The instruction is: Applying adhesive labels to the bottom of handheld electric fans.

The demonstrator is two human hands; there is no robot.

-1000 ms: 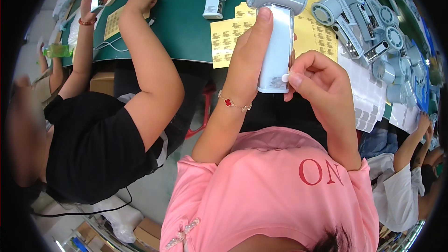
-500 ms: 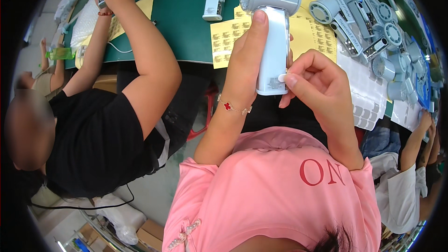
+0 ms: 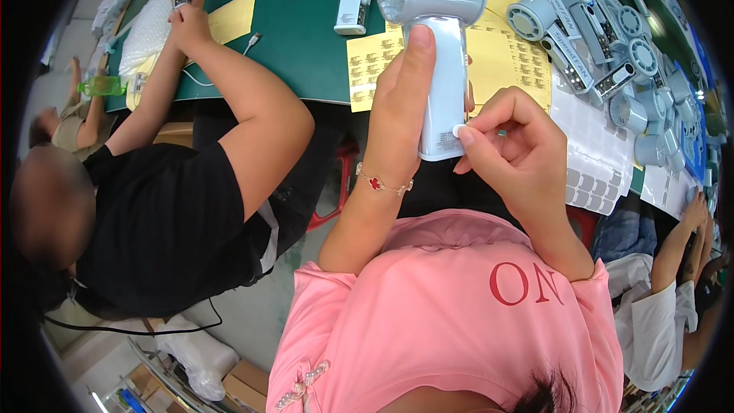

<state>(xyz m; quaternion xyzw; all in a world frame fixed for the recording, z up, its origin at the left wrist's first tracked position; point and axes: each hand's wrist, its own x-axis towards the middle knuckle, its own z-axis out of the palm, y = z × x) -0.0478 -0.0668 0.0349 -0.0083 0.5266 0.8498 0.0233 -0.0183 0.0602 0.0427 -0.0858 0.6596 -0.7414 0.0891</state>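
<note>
The thumb and forefinger of a person's right hand (image 3: pixel 524 141) pinch a small white tab (image 3: pixel 458 130) at the lower right edge of a pale blue handheld fan (image 3: pixel 445 69); whether the tab is stuck to the handle cannot be told. The left hand (image 3: pixel 401 88) grips the fan by its handle, thumb laid along the front, the other fingers mostly hidden behind. The fan is held upright in front of the person, at the near edge of a green table (image 3: pixel 302 57), its round head up and small dark print near its foot. A thin bracelet (image 3: pixel 376 183) with a red charm circles the left wrist, below a pink shirt's sleeve.

Behind the fan lie yellow label sheets (image 3: pixel 369 69), with a white sheet (image 3: pixel 592 141) of grey labels to the right. A heap of similar fans (image 3: pixel 573 27) fills the table's right side beside a blue tray (image 3: pixel 694 149). Another fan (image 3: pixel 353 0) lies just left of the one in hand. At left, a co-worker in a black shirt (image 3: pixel 160 229) holds a fan in both hands (image 3: pixel 187 8), near a white cable (image 3: pixel 200 80) and bubble wrap (image 3: pixel 149 38). At far right sits a person in white (image 3: pixel 650 329).
</note>
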